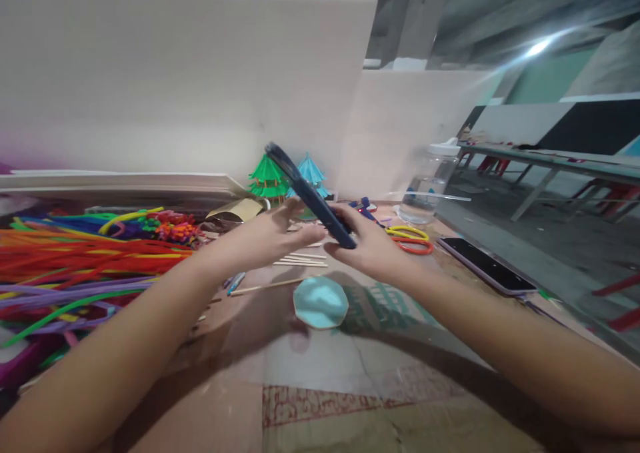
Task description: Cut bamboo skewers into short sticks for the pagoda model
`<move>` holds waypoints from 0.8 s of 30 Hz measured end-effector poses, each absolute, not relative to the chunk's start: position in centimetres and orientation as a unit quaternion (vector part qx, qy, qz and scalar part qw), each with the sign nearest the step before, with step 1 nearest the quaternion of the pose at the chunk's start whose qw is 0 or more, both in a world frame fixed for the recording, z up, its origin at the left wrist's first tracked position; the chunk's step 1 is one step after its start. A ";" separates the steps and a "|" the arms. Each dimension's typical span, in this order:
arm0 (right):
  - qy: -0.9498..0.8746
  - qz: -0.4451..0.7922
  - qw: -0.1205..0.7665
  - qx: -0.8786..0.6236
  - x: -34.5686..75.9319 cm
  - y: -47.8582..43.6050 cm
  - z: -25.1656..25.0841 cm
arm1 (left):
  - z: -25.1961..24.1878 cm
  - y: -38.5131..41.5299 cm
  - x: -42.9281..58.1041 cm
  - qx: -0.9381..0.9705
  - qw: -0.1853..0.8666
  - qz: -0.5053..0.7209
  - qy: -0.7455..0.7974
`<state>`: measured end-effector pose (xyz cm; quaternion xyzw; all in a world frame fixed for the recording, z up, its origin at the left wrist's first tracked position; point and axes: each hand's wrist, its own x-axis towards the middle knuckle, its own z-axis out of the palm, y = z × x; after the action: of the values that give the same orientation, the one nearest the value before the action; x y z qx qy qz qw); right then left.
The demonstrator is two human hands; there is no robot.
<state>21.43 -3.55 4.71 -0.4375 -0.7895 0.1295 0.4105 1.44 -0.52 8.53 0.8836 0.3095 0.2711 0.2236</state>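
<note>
My right hand (373, 243) grips the lower end of a dark blue phone-like slab (306, 190) that tilts up and to the left above the table. My left hand (273, 233) reaches in beside it, fingers stretched out towards the slab's lower part, holding nothing that I can see. Below the hands a light blue octagonal paper piece (320, 302) lies on the cardboard-covered table (350, 400). Thin wooden sticks (303, 261) lie just under my left fingers. A green paper pagoda (267, 177) and a light blue paper pagoda (313, 173) stand behind the hands.
A heap of coloured pipe cleaners (75, 260) fills the left side. A second phone (485, 264) lies flat at the right edge, near yellow and red rings (413, 238) and a clear plastic jar (430, 180). White boards (175, 80) stand behind the table.
</note>
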 end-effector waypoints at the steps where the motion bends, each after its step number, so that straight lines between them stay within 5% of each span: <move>1: -0.782 0.123 0.389 -0.471 22.6 -3.3 4.5 | 8.6 -0.1 0.9 0.891 0.209 0.233 0.329; 6: -0.767 0.064 0.253 -0.587 28.4 -2.0 2.2 | 5.7 1.3 -1.2 0.880 0.062 0.119 0.455; 11: -0.751 0.008 0.130 -0.648 32.3 -1.3 -0.9 | 0.9 2.1 -2.7 0.892 0.030 0.063 0.447; 24: -0.755 -0.081 0.042 -0.650 33.5 -2.5 -1.9 | -1.7 3.9 0.2 0.883 -0.009 0.117 0.454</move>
<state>33.50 -2.50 -1.89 -0.6496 -0.7548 -0.0810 0.0418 0.15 3.94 -1.75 0.8835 0.4536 0.1168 -0.0091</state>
